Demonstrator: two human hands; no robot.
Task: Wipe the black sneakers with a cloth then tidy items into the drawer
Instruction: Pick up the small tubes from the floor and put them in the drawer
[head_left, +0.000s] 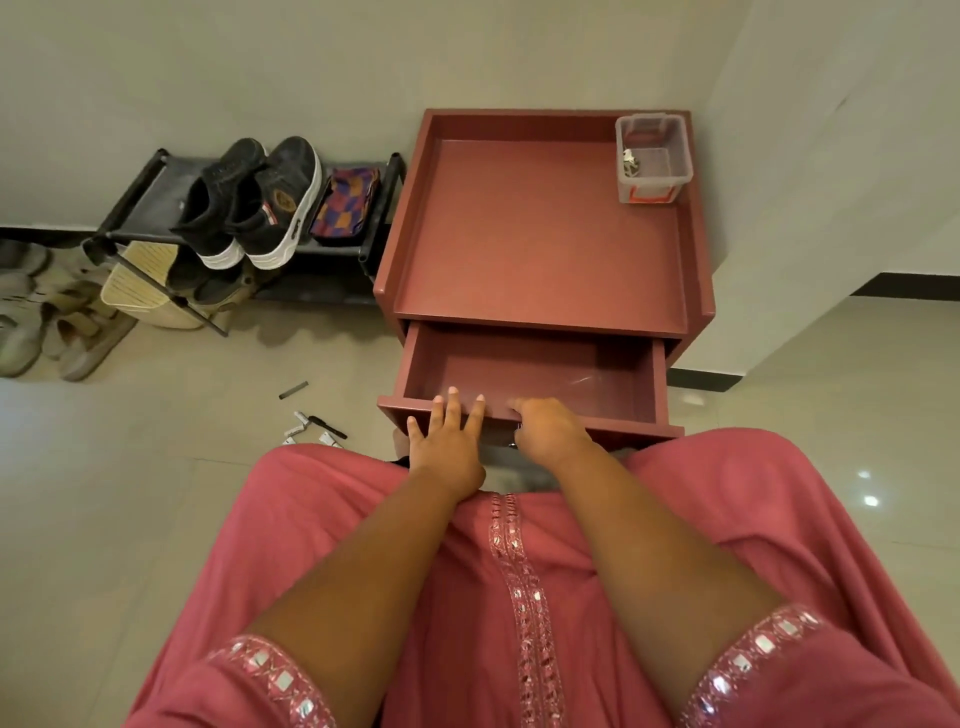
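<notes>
A pair of black sneakers (254, 200) with white soles stands on the top shelf of a black shoe rack (156, 208). Beside them lies a folded checked cloth (345, 206) in purple, orange and red. To the right, the reddish-brown bedside cabinet (540, 234) has its drawer (530, 371) pulled open, and the drawer looks bare inside. My left hand (449, 441) rests with straight, spread fingers on the drawer's front edge. My right hand (545, 428) curls its fingers over the drawer front next to it.
A clear plastic box (653, 156) with small metal items sits in the cabinet top's far right corner. Several small items (314, 426), white tubes and a black pen, lie on the tiled floor left of the drawer. Pale sandals (47, 322) lie at far left.
</notes>
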